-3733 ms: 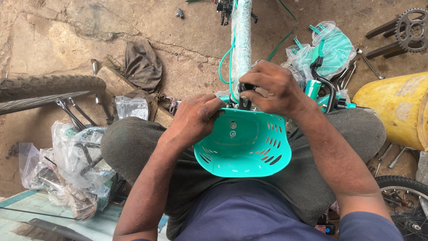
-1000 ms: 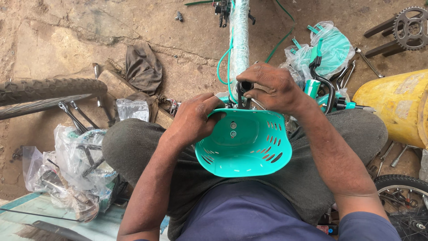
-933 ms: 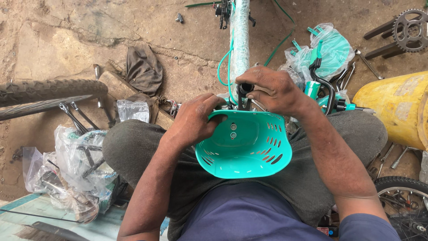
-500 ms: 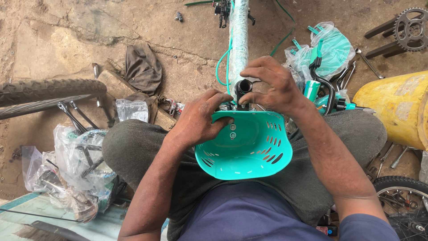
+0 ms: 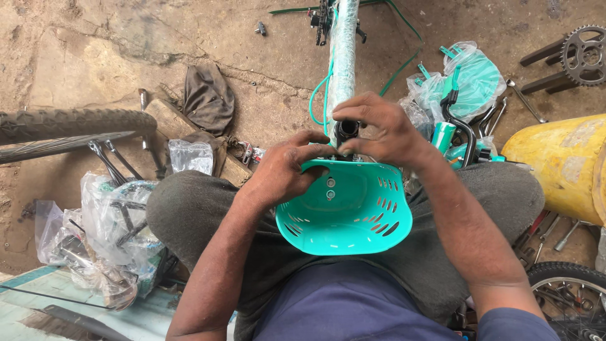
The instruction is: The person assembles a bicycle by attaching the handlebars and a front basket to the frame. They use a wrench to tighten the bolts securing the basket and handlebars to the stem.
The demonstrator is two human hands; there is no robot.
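Bare left hand (image 5: 284,173) and right hand (image 5: 379,129), forearms uncovered; short-sleeved blue cotton shirt (image 5: 353,309); dusty grey trousers (image 5: 189,211).

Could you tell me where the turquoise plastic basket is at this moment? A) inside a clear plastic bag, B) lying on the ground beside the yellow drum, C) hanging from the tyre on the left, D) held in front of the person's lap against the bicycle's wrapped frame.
D: the turquoise basket sits over the lap, the left hand gripping its rim and the right hand at the black tube of the wrapped frame.
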